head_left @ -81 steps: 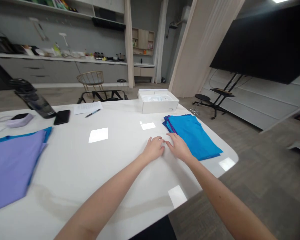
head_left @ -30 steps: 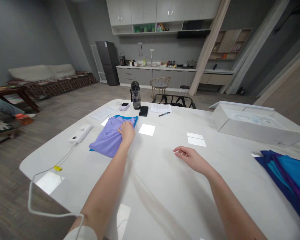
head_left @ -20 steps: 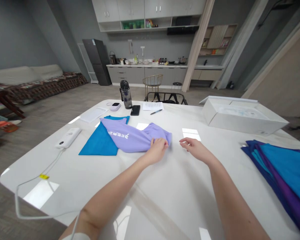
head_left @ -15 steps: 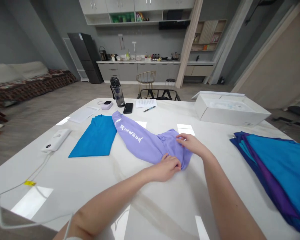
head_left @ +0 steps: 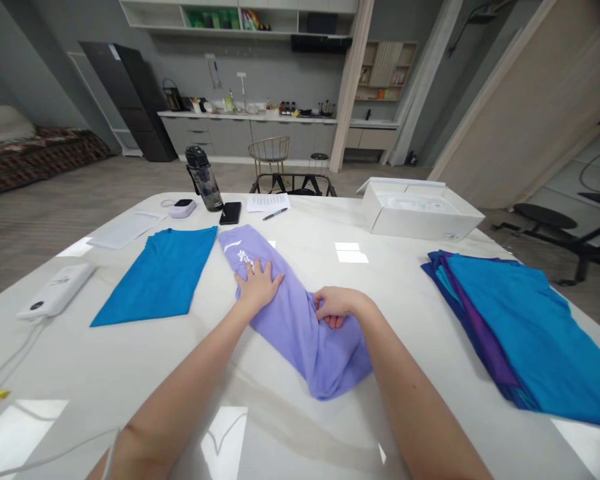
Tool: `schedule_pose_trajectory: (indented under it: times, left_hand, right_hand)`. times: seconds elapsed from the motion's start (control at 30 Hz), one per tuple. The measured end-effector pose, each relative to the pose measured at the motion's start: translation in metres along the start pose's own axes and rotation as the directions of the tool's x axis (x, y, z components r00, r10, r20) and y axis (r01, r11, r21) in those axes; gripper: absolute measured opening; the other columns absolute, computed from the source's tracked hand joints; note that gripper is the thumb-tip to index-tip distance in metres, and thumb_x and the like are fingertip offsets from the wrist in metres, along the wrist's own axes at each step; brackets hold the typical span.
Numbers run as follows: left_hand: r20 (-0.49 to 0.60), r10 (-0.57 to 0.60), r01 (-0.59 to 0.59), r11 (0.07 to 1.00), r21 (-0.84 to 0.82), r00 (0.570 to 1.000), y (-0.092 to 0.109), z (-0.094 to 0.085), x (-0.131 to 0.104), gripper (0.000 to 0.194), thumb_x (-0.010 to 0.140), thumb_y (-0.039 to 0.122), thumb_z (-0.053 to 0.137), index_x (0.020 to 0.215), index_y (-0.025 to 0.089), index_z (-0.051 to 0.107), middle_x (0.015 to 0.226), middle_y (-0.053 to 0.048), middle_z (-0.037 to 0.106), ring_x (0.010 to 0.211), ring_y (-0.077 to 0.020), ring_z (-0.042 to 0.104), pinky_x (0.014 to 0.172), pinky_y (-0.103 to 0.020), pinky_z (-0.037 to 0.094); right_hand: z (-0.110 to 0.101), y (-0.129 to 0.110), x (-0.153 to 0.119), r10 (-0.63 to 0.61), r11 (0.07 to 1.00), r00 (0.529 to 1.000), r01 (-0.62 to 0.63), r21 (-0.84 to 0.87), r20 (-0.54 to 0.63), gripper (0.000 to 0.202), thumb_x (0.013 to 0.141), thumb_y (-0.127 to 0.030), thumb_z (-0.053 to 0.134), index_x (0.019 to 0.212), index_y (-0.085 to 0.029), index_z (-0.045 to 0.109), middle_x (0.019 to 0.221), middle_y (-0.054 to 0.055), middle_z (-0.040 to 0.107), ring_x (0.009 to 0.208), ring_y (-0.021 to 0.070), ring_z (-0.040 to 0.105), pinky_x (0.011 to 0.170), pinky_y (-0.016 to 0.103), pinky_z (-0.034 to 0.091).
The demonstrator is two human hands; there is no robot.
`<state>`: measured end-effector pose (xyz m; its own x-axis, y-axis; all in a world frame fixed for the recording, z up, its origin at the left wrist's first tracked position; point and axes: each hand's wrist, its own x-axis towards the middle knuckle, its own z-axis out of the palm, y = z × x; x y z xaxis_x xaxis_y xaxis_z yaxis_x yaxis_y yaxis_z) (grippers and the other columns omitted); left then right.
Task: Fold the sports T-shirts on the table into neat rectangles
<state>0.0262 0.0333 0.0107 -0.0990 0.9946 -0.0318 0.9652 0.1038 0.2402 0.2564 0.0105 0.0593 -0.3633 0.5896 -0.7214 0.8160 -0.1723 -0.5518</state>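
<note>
A lavender garment with white lettering lies on the white table, its far part flat and its near right part bunched. My left hand rests flat on it with fingers spread, partly covering the lettering. My right hand has curled fingers pinching the fabric near the bunched part. To the left, apart from it, lies a folded blue T-shirt. A stack of folded blue and purple shirts sits at the right side of the table.
A white open box stands at the back right. Along the back left are a black water bottle, a phone, a pen, paper sheets and a lavender device. A white power bank with a cable lies left.
My left hand has moved from the near end of the lavender garment up onto its lettering, spreading open. My right hand has closed on the fabric. The view has shifted right.
</note>
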Motion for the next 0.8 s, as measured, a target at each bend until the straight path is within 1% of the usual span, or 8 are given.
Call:
schedule_pose_trajectory:
  times: [0.07,0.1,0.23,0.4,0.5,0.63,0.77,0.8]
  left_hand:
    - [-0.011,0.093,-0.093,0.995,0.025,0.996,0.010,0.011,0.002,0.069,0.098,0.064,0.034,0.155,0.027,0.039,0.167,-0.015,0.024,0.154,-0.0428,0.015,0.116,-0.071,0.014]
    - [-0.012,0.143,-0.143,0.989,0.031,0.990,0.016,0.015,0.004,0.069,0.098,0.064,0.033,0.156,0.028,0.039,0.168,-0.014,0.024,0.154,-0.0418,0.014,0.118,-0.069,0.012]
    - [0.013,0.307,-0.308,0.951,0.019,0.952,0.049,0.027,0.016,0.065,0.098,0.064,0.031,0.156,0.034,0.038,0.168,-0.008,0.025,0.155,-0.0366,0.014,0.121,-0.065,0.005]
    - [0.024,0.392,-0.392,0.920,-0.006,0.920,0.092,0.036,0.044,0.063,0.100,0.062,0.028,0.156,0.035,0.039,0.168,-0.005,0.026,0.156,-0.0341,0.013,0.121,-0.064,0.002]
    - [0.033,0.409,-0.409,0.912,-0.013,0.912,0.111,0.040,0.057,0.062,0.100,0.061,0.029,0.156,0.037,0.039,0.168,-0.004,0.026,0.156,-0.0329,0.014,0.122,-0.063,0.002]
    - [0.045,0.421,-0.421,0.907,-0.014,0.906,0.120,0.043,0.066,0.059,0.101,0.059,0.029,0.155,0.038,0.039,0.168,-0.001,0.027,0.156,-0.0307,0.014,0.123,-0.060,0.001]
    - [0.042,0.436,-0.436,0.900,-0.017,0.899,0.119,0.044,0.069,0.060,0.101,0.059,0.028,0.155,0.037,0.039,0.168,-0.002,0.027,0.156,-0.0310,0.015,0.123,-0.061,0.000]
    - [0.040,0.443,-0.442,0.897,-0.022,0.896,0.117,0.043,0.069,0.061,0.101,0.060,0.028,0.155,0.036,0.040,0.167,-0.003,0.028,0.156,-0.0311,0.015,0.123,-0.061,0.000]
  right_hand:
    - [0.009,-0.008,0.000,0.038,0.999,0.995,-0.036,-0.025,0.095,0.006,0.078,-0.013,0.065,0.078,-0.017,0.060,0.057,-0.002,0.065,0.053,0.0163,0.067,0.056,0.027,0.058]
    - [0.013,-0.011,0.000,0.051,0.998,0.989,-0.045,-0.045,0.136,0.006,0.078,-0.013,0.064,0.073,-0.015,0.060,0.058,0.000,0.066,0.054,0.0169,0.068,0.056,0.028,0.058]
    - [0.021,-0.017,0.001,0.103,0.987,0.959,-0.066,-0.148,0.262,0.020,0.080,-0.020,0.066,0.062,-0.012,0.064,0.061,0.006,0.069,0.061,0.0195,0.072,0.060,0.029,0.060]
    - [0.016,-0.016,-0.006,0.119,0.986,0.928,-0.069,-0.149,0.353,0.030,0.080,-0.035,0.075,0.064,-0.011,0.067,0.062,0.006,0.070,0.062,0.0173,0.071,0.059,0.026,0.059]
    - [0.018,-0.018,-0.013,0.103,0.986,0.905,-0.038,-0.163,0.413,0.034,0.079,-0.038,0.077,0.063,-0.010,0.066,0.061,0.005,0.069,0.062,0.0164,0.069,0.060,0.025,0.059]
    - [0.031,-0.026,-0.018,0.102,0.975,0.866,0.009,-0.220,0.489,0.037,0.077,-0.040,0.079,0.061,-0.010,0.066,0.062,0.006,0.070,0.067,0.0185,0.071,0.061,0.026,0.058]
    - [0.041,-0.036,-0.025,0.061,0.977,0.814,0.070,-0.203,0.577,0.031,0.081,-0.038,0.074,0.064,-0.012,0.069,0.064,0.004,0.071,0.066,0.0185,0.071,0.059,0.025,0.057]
    - [0.040,-0.037,-0.028,0.044,0.979,0.814,0.081,-0.188,0.580,0.030,0.082,-0.036,0.073,0.064,-0.012,0.070,0.063,0.003,0.071,0.065,0.0175,0.070,0.059,0.024,0.057]
